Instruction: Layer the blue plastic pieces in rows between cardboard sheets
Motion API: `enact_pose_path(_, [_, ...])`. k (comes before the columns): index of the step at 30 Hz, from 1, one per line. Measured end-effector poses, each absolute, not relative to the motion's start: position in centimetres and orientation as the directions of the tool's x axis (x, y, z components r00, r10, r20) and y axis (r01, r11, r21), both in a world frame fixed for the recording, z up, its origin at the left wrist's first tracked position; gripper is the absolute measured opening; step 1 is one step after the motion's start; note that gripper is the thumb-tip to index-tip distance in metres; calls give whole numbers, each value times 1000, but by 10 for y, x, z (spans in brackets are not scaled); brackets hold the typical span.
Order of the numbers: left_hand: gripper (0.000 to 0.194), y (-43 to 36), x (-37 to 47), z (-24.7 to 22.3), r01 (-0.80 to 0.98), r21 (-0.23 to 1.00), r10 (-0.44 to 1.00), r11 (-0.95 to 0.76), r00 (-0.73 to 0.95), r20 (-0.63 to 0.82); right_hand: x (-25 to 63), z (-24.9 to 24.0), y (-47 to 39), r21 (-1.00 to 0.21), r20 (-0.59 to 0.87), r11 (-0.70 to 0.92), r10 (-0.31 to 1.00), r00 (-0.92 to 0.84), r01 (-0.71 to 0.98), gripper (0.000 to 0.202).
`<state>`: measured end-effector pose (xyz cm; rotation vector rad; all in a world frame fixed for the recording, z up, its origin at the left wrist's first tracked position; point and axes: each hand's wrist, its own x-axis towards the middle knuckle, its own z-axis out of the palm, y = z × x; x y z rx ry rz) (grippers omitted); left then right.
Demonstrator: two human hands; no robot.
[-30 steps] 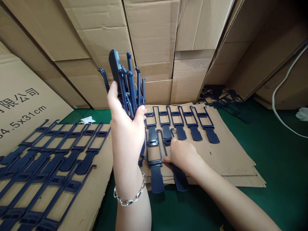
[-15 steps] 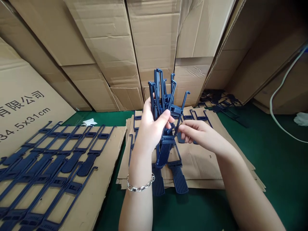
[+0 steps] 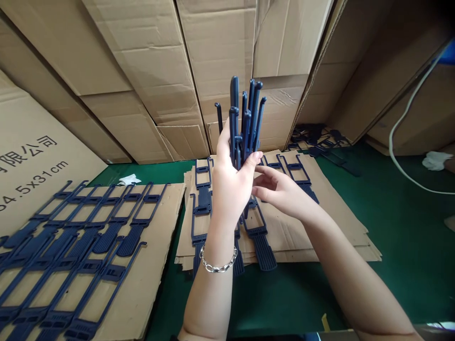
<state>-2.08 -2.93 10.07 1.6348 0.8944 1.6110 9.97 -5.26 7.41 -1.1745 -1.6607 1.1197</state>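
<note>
My left hand (image 3: 232, 187), with a chain bracelet at the wrist, is closed around a bundle of dark blue plastic frames (image 3: 245, 128). Their long hooked arms stick up above the thumb, and the lower ends are mostly hidden behind the hand. Close by on the right is my right hand (image 3: 284, 192), its fingers loosely bent and a gap between thumb and forefinger. Whether its fingertips touch the bundle I cannot tell. Beneath both hands, more of these frames (image 3: 265, 253) lie on stacked cardboard sheets (image 3: 320, 237).
Rows of the same frames cover another cardboard sheet (image 3: 167, 222) at left. Cardboard boxes (image 3: 220, 57) wall off the back. Several dark pieces (image 3: 320, 137) lie at the back right. A white cable (image 3: 394, 128) hangs at right near a white crumpled thing (image 3: 433, 161). The tabletop (image 3: 298, 303) is green.
The bundle has turned in my left hand, so its frames now show edge-on and stand higher. My right hand has let go of a frame's side arm and moved slightly left.
</note>
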Motion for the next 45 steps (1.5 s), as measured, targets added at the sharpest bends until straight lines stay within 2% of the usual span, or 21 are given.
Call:
enact_pose_path(4, [61,-31,-19,100,109,788,793,-606,0,609,86,63,-61,-949,175,219,964,-199,226,71])
enact_pose_path(7, [60,-34,-18,101,123,786,793,-606,26,608,79,55,-71,-970,169,187,978,-121,158,55])
enact_pose_path(9, [59,-34,-20,100,107,792,798,-601,47,600,82,48,-79,-991,115,115,993,-9,73,41])
enact_pose_path(11, [59,-31,-25,99,109,789,796,-605,46,604,92,39,-89,-999,37,41,991,129,-28,36])
enact_pose_path(14, [58,-25,-39,99,187,774,786,-606,-11,618,114,20,-110,-996,-76,-60,957,279,-63,46])
enact_pose_path(18, [58,-23,-59,104,283,758,763,-587,-119,635,133,-1,-141,-962,-266,-272,903,336,-31,74])
enact_pose_path(21, [57,-24,-66,108,303,761,760,-573,-150,632,133,-6,-156,-933,-319,-357,882,347,52,84])
enact_pose_path(26, [57,-23,-63,106,294,760,766,-579,-123,631,124,-12,-163,-879,-339,-436,855,392,192,70])
enact_pose_path(32, [58,-26,-54,107,253,797,810,-548,-76,581,115,-25,-163,-810,-243,-412,884,401,418,65])
enact_pose_path(39, [60,-29,-49,109,229,826,837,-515,-73,542,105,-5,-155,-599,-300,-436,900,316,672,59])
enact_pose_path(45, [59,-29,-52,109,260,834,850,-487,-80,521,100,14,-141,-389,-356,-415,891,281,822,55])
